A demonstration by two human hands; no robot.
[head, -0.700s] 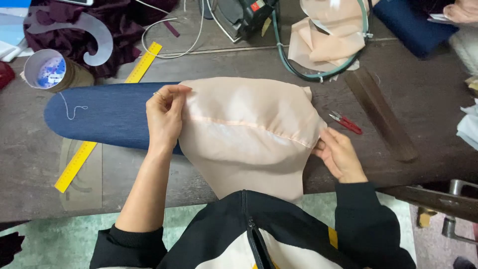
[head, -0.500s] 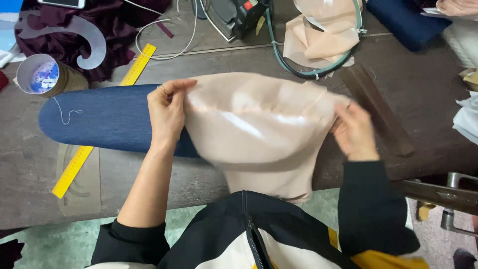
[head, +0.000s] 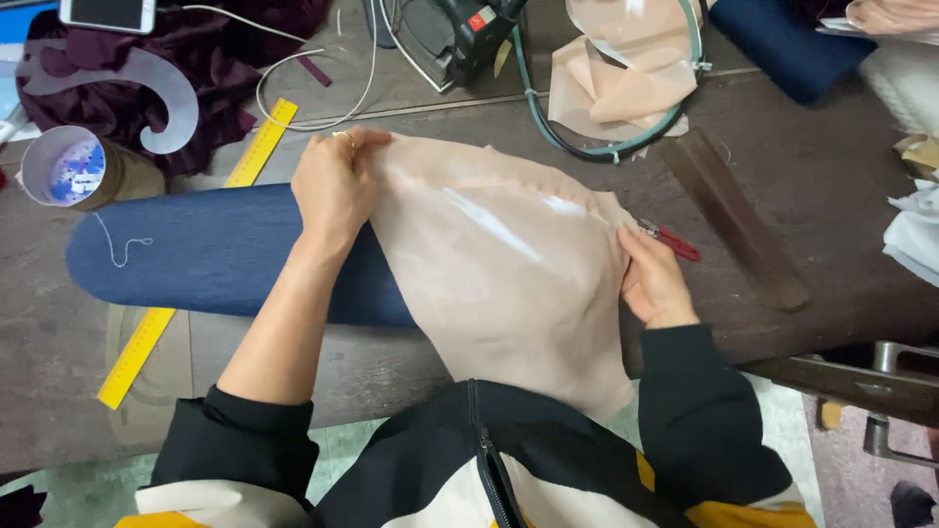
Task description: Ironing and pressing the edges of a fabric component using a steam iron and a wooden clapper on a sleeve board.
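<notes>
A pale peach fabric piece (head: 499,274) with a stitched seam lies draped over the right end of a long dark blue padded pressing board (head: 215,249). My left hand (head: 337,181) grips the fabric's upper left edge near the seam. My right hand (head: 653,279) pinches the fabric's right edge. The cloth is stretched between both hands and hangs over the table's front edge toward my lap.
Small red snips (head: 670,240) lie just beyond my right hand. A dark wooden block (head: 734,220), a yellow ruler (head: 201,259), a tape roll (head: 68,166), an iron (head: 450,34), more peach fabric (head: 616,83) and maroon cloth (head: 147,59) sit on the brown table (head: 831,186).
Both hands lifted the fabric, turned it and laid it back down. The seam now runs along the upper edge, and my left hand sits farther from me.
</notes>
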